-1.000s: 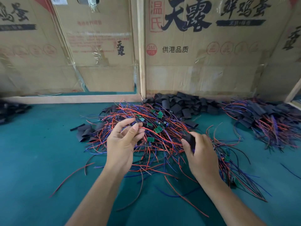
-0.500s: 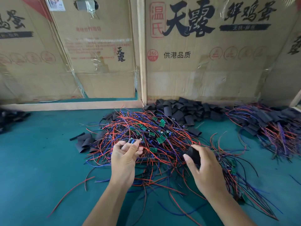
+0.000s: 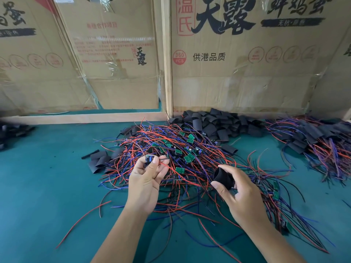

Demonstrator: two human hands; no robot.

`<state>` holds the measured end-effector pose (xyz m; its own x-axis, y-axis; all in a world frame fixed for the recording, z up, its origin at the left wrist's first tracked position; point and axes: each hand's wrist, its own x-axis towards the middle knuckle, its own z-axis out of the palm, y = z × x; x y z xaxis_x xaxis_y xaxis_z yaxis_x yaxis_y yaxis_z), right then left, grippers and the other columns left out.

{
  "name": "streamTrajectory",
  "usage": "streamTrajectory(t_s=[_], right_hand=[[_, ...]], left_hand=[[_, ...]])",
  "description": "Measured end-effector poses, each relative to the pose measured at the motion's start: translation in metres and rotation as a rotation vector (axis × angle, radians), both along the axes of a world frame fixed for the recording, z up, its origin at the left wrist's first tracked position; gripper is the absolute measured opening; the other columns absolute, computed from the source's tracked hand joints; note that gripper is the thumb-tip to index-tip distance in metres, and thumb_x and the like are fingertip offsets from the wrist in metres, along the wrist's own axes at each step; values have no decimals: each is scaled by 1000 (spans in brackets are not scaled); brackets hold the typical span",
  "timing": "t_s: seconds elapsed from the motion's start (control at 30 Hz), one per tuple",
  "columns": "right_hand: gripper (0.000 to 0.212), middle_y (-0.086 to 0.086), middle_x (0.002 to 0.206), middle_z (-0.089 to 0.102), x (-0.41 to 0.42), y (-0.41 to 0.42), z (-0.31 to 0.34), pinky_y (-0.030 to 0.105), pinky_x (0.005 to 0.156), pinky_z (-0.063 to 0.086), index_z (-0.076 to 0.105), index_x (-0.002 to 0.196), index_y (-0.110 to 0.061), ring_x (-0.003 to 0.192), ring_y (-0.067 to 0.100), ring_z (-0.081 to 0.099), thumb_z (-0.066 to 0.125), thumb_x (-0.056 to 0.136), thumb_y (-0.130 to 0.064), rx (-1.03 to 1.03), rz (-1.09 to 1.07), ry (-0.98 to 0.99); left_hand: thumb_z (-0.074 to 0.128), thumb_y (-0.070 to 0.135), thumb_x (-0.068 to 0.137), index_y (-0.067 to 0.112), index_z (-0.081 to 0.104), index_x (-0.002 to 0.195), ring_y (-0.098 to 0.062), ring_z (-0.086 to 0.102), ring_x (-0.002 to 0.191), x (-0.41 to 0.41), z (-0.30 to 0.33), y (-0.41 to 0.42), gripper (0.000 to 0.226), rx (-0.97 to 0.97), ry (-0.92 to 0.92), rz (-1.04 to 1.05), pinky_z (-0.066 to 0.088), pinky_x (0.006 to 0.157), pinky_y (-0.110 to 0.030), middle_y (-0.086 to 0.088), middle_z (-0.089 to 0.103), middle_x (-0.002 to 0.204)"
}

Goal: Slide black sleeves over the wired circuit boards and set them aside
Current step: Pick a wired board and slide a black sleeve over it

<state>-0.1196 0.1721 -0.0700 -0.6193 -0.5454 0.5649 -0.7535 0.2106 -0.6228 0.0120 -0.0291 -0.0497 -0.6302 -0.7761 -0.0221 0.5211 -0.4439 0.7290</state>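
While the left hand (image 3: pixel 146 179) pinched a small board (image 3: pixel 149 160) by its thin wires, the right hand's (image 3: pixel 241 196) fingers (image 3: pixel 220 188) gripped a soft black sleeve (image 3: pixel 223 176), squeezed round, above tangled red and blue wires (image 3: pixel 190 168). Flat matte sleeves (image 3: pixel 218 124) lay heaped on the teal felt bench (image 3: pixel 47 186), against taped cardboard (image 3: pixel 247 73).

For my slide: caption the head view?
Left hand pinches a wired circuit board; right hand holds a black sleeve.

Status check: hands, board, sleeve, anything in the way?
Left hand pinching a wired board. Right hand holding a black sleeve, not yet over it. Loose wire tangle underneath.
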Motion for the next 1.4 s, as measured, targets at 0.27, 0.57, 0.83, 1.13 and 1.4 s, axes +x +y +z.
streamTrajectory(t_s=[0.27, 0.57, 0.83, 1.13, 1.4], right_hand=[[48, -7, 101, 63, 8, -2, -2, 21, 85, 45, 65, 119, -14, 95, 15, 61, 61, 87, -51, 52, 41, 57], [42, -8, 100, 57, 7, -5, -5, 22, 81, 44, 68, 111, -15, 96, 12, 53, 69, 81, -45, 69, -19, 93], [39, -7, 97, 58, 7, -4, -5, 24, 82, 43, 66, 107, -14, 94, 16, 54, 71, 81, -43, 30, -71, 76], [39, -6, 96, 60, 8, -5, -4, 34, 82, 50, 66, 108, -14, 91, 16, 56, 70, 83, -42, 42, -58, 58], [38, -8, 95, 68, 9, -5, -3, 36, 82, 47, 68, 113, -15, 90, 1, 48, 72, 84, -39, -4, -51, 97]], left_hand=[[67, 12, 84, 22, 71, 75, -19, 74, 95, 2, -2, -4, 14, 68, 43, 8, 58, 74, -21, -12, 75, 103], [67, 10, 83, 18, 68, 80, -19, 74, 93, 1, 2, 1, 8, 82, 49, 3, 58, 74, -21, -12, 75, 100], [68, 9, 83, 17, 69, 78, -21, 75, 92, -2, 0, 7, 10, 106, 36, -25, 58, 72, -21, -15, 74, 102], [68, 10, 82, 13, 64, 86, -20, 75, 91, -3, -1, 9, 7, 133, 50, -36, 59, 71, -21, -14, 74, 100], [68, 10, 83, 13, 62, 91, -20, 75, 93, -2, -2, 4, 10, 121, 53, -26, 59, 72, -21, -14, 74, 100]])
